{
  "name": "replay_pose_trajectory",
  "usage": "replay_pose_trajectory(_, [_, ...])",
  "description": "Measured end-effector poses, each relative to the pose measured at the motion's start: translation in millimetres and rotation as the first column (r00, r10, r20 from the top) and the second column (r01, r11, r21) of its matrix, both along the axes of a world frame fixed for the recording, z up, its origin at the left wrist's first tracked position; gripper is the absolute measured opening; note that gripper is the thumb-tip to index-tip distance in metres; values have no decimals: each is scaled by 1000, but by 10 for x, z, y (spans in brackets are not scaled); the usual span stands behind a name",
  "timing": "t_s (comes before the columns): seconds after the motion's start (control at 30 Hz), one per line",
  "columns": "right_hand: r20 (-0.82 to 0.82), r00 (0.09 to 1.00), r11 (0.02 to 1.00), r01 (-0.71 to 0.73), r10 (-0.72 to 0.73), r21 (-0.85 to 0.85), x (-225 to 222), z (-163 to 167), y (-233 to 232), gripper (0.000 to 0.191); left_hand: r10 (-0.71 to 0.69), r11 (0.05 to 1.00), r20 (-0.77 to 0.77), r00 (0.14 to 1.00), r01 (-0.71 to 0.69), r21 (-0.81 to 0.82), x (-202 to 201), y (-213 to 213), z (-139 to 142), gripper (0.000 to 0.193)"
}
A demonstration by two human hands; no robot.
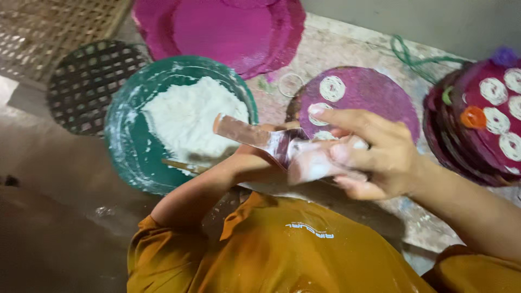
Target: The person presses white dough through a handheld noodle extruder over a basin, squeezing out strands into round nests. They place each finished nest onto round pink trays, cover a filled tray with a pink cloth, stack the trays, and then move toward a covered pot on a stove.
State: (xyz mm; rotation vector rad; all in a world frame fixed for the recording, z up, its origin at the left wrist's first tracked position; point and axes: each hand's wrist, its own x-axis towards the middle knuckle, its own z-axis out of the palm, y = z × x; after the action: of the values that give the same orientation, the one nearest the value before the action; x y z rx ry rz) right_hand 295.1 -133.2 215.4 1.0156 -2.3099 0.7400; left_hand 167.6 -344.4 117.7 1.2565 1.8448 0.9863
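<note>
1. Orange cloth of my shirt [282, 255] fills the near edge of the view, with both arms reaching forward over it.
2. My left hand [255, 160] is closed around the handle end of a flat scraper [247, 134], whose blade is smeared with white paste.
3. My right hand [369, 154] is pinched together on a white, floury lump [315, 163] that touches the scraper's near end, forefinger stretched out above it.
4. To do this well, I judge I should keep the blade steady and press the lump evenly, so no paste drops onto my shirt.
5. Just beyond my left hand stands a green bowl [127, 135] holding white flour [190, 116]; a thin stick [182, 165] lies in it.
6. Beyond my right hand lies a purple disc [374, 95] with white coiled rounds; a stack of similar discs [477, 130] sits to the right.
7. Farthest off are a large magenta mat [217, 27] and a dark woven round [87, 84] on the left.
</note>
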Motion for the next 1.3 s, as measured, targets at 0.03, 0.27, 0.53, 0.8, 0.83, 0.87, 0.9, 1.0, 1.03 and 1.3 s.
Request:
replay_pose_trajectory(0.03, [-18, 999, 997, 34, -32, 65, 78, -14, 16, 59, -32, 999, 5, 999, 31, 22, 41, 95, 4, 48])
replay_pose_trajectory(0.27, [124, 970, 977, 212, -208, -20, 368, -299, 266, 64, -154, 972, 152, 976, 123, 199, 216, 644, -238, 49])
replay_pose_trajectory(0.53, [910, 315, 852, 362, 269, -378, 927, -846, 994, 76, 145, 976, -130, 981, -121, 178, 56, 948, -244, 57])
replay_pose_trajectory(0.8, [848, 508, 551, 669, 151, -500, 1479, -1252, 1287, 65, 629, 753, 3, 777, -610, 248, 2, 1068, -1856, 85])
replay_pose_trajectory(0.83, [855, 492, 503, 704, 165, -501, 1525, -1235, 1333, 64, 618, 750, 272, 737, -657, 76, 43, 1091, -1980, 80])
replay_pose_trajectory(0.87, [848, 511, 487, 709, 142, -509, 1554, -1232, 1370, 64, 592, 760, 515, 619, -641, -103, 41, 1109, -2061, 77])
replay_pose_trajectory(0.9, [841, 527, 470, 716, 121, -516, 1578, -1235, 1398, 64, 625, 764, 422, 657, -627, -155, -6, 1124, -2108, 75])
replay_pose_trajectory(1.0, [850, 519, 459, 736, 88, -497, 1618, -1301, 1456, 67, 638, 770, 149, 756, -626, -119, -368, 1260, -2100, 68])
replay_pose_trajectory(1.03, [857, 509, 466, 740, 83, -485, 1616, -1343, 1479, 69, 627, 777, 69, 776, -630, 22, -496, 1304, -2082, 65])
replay_pose_trajectory(1.3, [872, 373, 517, 703, 317, -489, 1392, -1751, 1657, 79, 676, 733, -393, 624, -624, 271, -868, 1830, -1820, 64])
